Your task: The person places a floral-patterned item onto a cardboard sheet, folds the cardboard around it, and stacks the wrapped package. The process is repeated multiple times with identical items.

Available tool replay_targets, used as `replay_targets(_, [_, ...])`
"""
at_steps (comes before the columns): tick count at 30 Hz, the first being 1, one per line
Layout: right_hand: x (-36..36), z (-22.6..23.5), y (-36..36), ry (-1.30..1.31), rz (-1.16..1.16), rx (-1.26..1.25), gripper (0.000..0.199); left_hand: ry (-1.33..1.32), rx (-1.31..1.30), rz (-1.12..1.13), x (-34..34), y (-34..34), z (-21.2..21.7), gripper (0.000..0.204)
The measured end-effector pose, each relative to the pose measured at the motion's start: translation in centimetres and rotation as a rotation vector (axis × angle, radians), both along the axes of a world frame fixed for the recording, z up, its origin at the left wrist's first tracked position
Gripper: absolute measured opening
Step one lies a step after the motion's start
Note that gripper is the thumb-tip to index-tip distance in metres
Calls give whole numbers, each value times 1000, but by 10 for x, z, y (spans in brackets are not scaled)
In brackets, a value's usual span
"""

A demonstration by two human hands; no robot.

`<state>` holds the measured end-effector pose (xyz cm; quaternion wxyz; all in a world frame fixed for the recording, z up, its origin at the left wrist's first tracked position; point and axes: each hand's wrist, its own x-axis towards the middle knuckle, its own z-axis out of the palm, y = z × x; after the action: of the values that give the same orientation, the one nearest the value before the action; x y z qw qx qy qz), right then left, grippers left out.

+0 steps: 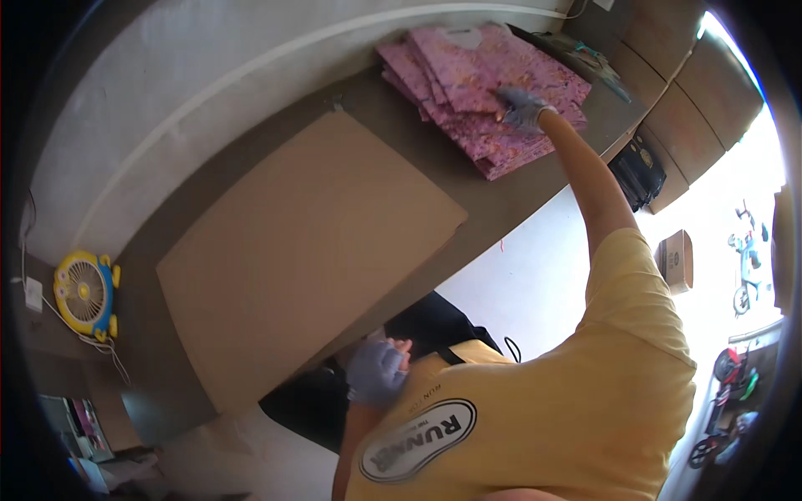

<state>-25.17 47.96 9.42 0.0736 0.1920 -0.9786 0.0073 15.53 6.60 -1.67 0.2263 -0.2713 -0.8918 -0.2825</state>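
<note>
My right hand (523, 108), in a grey fingerless glove, reaches far out and rests flat on a stack of pink patterned folded garments (484, 88) at the far end of the grey table (501, 200). My left hand (378, 371), also gloved, hangs close to my body by the table's near edge, fingers loosely curled, holding nothing I can see. A large brown cardboard sheet (309, 242) lies on the table between the two hands.
A yellow and blue small fan (83, 294) with a cord sits at the left. Cardboard boxes (677, 259) and stacked cartons (693, 92) stand at the right on the white floor. A dark bag (639, 171) hangs off the table end.
</note>
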Motion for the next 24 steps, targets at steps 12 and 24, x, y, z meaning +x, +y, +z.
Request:
replay_targets(12, [71, -43, -228, 22, -48, -106, 48, -52, -406, 603, -41, -46, 7, 36])
replay_targets(24, [53, -70, -240, 74, -26, -594, 29, -214, -95, 524, -29, -60, 14, 33])
